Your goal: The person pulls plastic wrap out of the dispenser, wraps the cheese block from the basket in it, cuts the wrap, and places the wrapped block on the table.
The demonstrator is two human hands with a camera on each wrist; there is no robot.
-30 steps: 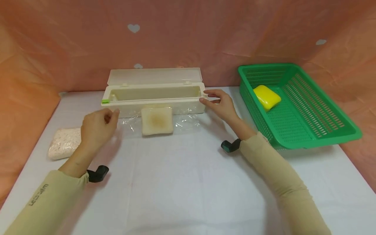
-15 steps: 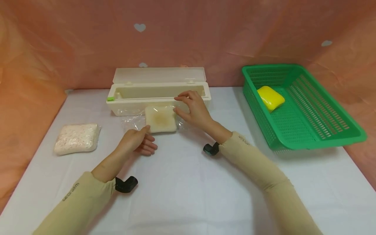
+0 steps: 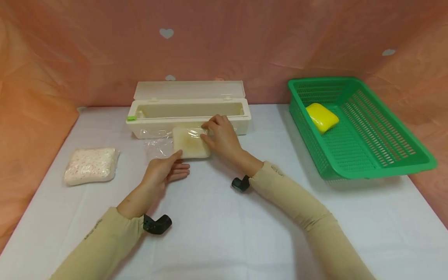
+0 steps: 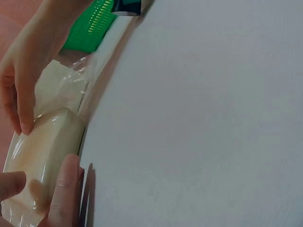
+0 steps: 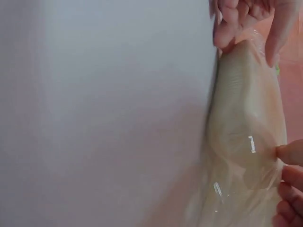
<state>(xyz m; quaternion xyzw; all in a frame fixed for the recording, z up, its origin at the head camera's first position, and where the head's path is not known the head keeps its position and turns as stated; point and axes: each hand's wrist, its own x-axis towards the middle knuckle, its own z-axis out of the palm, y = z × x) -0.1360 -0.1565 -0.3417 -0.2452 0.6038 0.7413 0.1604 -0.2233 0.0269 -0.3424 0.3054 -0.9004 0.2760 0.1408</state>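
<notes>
A thick slice of bread with a browned middle [image 3: 189, 146] lies on clear plastic wrap [image 3: 159, 147] before a long white wrap dispenser [image 3: 154, 123], whose lid [image 3: 189, 90] stands raised. My left hand [image 3: 159, 173] is at the slice's near left corner, its fingers extended beside the edge; in the left wrist view its thumb [image 4: 12, 184] is over the top face. From the right, my right hand [image 3: 222, 136] pinches wrap over the slice; its fingertips [image 5: 289, 153] lie close together on the film in the right wrist view.
A green basket [image 3: 381, 173] stands on the right, holding a shiny yellow block [image 3: 322, 117]. On the left lies a pale speckled block [image 3: 91, 166] in clear film. A pink curtain [image 3: 217, 46] hangs behind the white table [image 3: 217, 233].
My left hand has come right from beside the speckled block to the slice's corner. My right hand has left the dispenser's right end and moved left and down to the slice, taking the wrap.
</notes>
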